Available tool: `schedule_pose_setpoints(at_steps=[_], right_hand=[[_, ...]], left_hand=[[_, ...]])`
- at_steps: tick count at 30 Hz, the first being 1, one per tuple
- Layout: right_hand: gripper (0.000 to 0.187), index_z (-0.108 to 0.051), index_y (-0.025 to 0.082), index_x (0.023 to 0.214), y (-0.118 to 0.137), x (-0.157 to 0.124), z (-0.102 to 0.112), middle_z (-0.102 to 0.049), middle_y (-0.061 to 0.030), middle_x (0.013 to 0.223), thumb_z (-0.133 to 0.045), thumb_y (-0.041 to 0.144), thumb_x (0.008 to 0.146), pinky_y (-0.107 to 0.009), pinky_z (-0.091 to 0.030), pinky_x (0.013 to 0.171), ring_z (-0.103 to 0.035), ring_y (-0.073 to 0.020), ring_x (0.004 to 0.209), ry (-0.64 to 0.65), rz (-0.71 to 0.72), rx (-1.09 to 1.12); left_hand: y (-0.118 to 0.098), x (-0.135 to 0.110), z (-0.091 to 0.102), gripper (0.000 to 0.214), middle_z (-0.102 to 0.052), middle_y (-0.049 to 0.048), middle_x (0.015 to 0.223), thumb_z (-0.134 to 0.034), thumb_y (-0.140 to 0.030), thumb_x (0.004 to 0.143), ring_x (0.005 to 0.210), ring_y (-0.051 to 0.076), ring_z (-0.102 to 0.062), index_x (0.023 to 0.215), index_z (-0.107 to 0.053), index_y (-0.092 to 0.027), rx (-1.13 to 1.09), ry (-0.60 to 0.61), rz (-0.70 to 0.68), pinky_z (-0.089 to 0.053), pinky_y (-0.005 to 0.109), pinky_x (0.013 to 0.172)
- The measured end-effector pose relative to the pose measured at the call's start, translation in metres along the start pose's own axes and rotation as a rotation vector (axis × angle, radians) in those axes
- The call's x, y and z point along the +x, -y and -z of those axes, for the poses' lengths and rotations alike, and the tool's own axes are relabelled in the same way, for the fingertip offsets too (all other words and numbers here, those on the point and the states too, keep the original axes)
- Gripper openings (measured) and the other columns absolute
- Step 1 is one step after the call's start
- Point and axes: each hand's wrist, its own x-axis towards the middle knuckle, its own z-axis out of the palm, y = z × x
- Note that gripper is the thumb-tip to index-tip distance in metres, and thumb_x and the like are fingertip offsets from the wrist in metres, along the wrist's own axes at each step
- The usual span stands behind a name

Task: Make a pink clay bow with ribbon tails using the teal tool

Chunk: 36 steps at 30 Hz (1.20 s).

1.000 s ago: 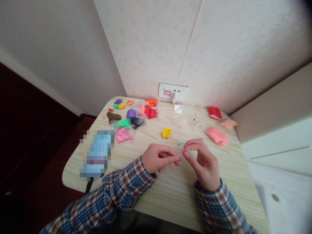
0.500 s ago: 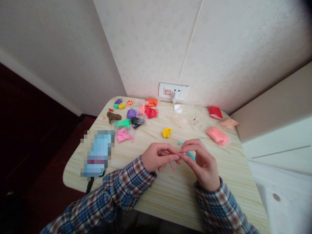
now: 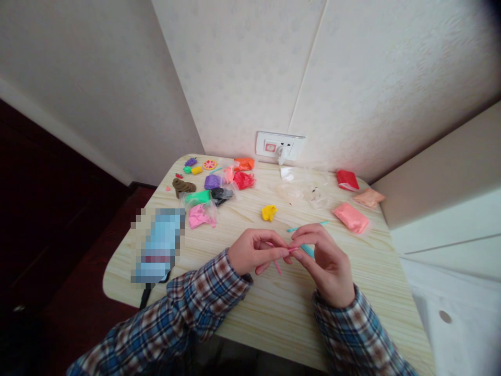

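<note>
Over the front middle of the table, my left hand pinches a thin pink strip of clay between thumb and fingers. From the right, my right hand is closed with thumb and fingertips at the strip's other end. A thin pink rod-like piece sticks out below my left fingers; whether it joins the strip is hidden. Behind my right fingers lies a teal tool, partly covered, with a thinner teal stick beyond it. A yellow clay lump rests just past my hands.
Several bags of coloured clay, one pink and one green, lie at the back left beside small clay fruit and a brown coil. A phone with a cable is at left. Salmon and red packets are at right.
Both hands hold nearly the same pose. A little more of the pink strip shows between the fingertips, and the whole view has shifted slightly.
</note>
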Motion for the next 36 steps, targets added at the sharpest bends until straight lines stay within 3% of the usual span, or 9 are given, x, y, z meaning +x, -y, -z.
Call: schedule_pose_setpoints(at_steps=[13, 20, 26, 31, 36], right_hand=[[0.008, -0.063, 0.024, 0.088, 0.001, -0.001, 0.0, -0.057, -0.004, 0.09, -0.061, 0.02, 0.081, -0.034, -0.047, 0.075, -0.055, -0.0178, 0.087, 0.009, -0.004, 0.011], [0.005, -0.064, 0.023, 0.085, 0.001, 0.0, 0.0, -0.058, -0.0045, 0.088, -0.06, 0.021, 0.082, -0.035, -0.047, 0.075, -0.057, -0.0179, 0.085, 0.032, -0.005, 0.012], [0.004, -0.063, 0.023, 0.082, 0.002, 0.0, 0.0, -0.058, -0.0039, 0.086, -0.06, 0.021, 0.082, -0.034, -0.046, 0.074, -0.056, -0.0175, 0.083, -0.003, 0.0, -0.007], [0.004, -0.063, 0.023, 0.082, 0.002, 0.001, 0.001, -0.057, -0.0039, 0.085, -0.06, 0.021, 0.081, -0.035, -0.046, 0.073, -0.055, -0.0178, 0.084, -0.084, -0.013, -0.023], [0.005, -0.062, 0.023, 0.082, 0.001, 0.001, 0.001, -0.057, -0.0025, 0.085, -0.06, 0.019, 0.081, -0.034, -0.045, 0.074, -0.054, -0.0169, 0.084, -0.145, -0.015, -0.032]], left_hand=[[-0.001, 0.0, 0.001, 0.037, -0.067, 0.0002, 0.061, -0.076, -0.045, 0.062, 0.029, 0.0, -0.035, 0.071, -0.065, -0.011, -0.016, -0.004, 0.013, -0.022, 0.016, 0.029], [-0.01, 0.001, -0.004, 0.038, -0.065, 0.0017, 0.056, -0.081, -0.045, 0.053, 0.053, 0.011, -0.058, 0.063, -0.065, -0.012, -0.113, -0.021, 0.045, -0.043, 0.019, 0.044], [-0.008, 0.001, -0.003, 0.044, -0.064, -0.0005, 0.058, -0.082, -0.048, 0.048, 0.043, 0.004, -0.046, 0.067, -0.064, -0.012, -0.035, -0.024, 0.05, -0.034, 0.016, 0.04], [-0.001, -0.003, -0.002, 0.036, -0.042, -0.0097, 0.042, -0.077, -0.037, 0.062, 0.036, 0.001, -0.026, 0.083, -0.065, -0.01, 0.301, -0.123, -0.136, -0.021, 0.015, 0.036], [0.001, -0.005, -0.003, 0.019, -0.053, -0.0048, 0.056, -0.07, -0.028, 0.07, 0.04, 0.002, -0.033, 0.079, -0.065, -0.012, 0.637, -0.26, -0.39, -0.028, 0.016, 0.04]])
